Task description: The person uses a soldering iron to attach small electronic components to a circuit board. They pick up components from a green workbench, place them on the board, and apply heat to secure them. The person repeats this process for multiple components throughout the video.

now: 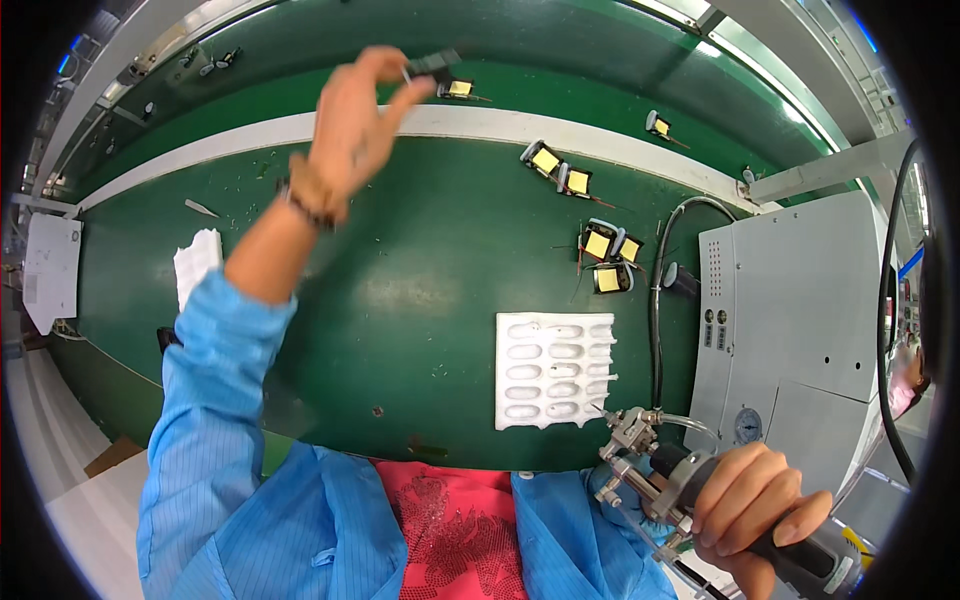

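My left hand reaches to the far side, over the white rail. Its thumb and fingers are closed on a small dark component, blurred by motion. Just beside that component lies a black part with a yellow patch on the green strip beyond the rail. At the near right, my right hand is wrapped round the grey and black handle of a dispensing gun with metal fittings and a thin nozzle. The nozzle tip points at the lower right corner of a white foam tray with oval hollows.
Several yellow-patched black parts with wire leads lie right of centre on the green bench. A grey machine cabinet with a gauge stands at right, beside a black cable. White foam and tweezers lie at left.
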A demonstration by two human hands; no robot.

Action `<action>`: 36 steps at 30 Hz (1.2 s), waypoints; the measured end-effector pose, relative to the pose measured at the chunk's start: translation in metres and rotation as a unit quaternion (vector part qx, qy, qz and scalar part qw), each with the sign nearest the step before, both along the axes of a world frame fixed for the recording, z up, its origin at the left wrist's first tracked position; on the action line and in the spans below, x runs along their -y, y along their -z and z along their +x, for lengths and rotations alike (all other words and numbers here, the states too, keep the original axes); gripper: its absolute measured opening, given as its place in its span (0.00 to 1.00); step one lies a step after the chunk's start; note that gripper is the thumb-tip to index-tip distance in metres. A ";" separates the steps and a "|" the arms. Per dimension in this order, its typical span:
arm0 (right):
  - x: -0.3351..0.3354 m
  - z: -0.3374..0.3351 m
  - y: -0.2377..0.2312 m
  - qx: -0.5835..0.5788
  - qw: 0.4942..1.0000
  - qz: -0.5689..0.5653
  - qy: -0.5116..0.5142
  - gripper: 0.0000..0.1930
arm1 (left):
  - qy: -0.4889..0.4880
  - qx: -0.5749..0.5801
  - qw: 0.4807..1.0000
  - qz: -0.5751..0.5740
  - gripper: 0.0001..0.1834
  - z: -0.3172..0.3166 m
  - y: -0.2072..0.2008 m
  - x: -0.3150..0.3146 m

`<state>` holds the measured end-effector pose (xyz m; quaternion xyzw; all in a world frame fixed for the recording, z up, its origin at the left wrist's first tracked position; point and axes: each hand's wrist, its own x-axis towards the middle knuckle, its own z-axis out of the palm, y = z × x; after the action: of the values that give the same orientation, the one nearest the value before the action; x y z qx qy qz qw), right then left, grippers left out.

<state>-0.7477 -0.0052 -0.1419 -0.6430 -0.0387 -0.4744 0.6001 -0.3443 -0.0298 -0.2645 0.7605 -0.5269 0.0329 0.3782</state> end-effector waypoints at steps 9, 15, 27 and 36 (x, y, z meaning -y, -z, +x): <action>0.003 0.003 0.003 -0.008 1.000 -0.001 0.008 0.28 | 0.208 0.141 0.963 0.101 0.18 0.056 0.065 0.071; 0.006 0.002 0.004 -0.007 1.000 -0.004 -0.021 0.27 | 0.119 -0.009 0.992 0.043 0.15 0.012 0.034 0.049; -0.001 -0.005 0.011 0.013 0.999 -0.002 0.032 0.26 | 0.295 -0.143 0.945 -0.014 0.14 -0.184 0.041 -0.098; -0.003 0.017 0.012 0.012 0.999 0.048 -0.002 0.17 | 0.359 -0.202 0.911 -0.006 0.15 -0.191 0.053 -0.125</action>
<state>-0.7303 -0.0024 -0.1538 -0.6074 -0.0239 -0.4823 0.6308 -0.5349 0.0951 -0.3177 0.5085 -0.6765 -0.2561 0.4672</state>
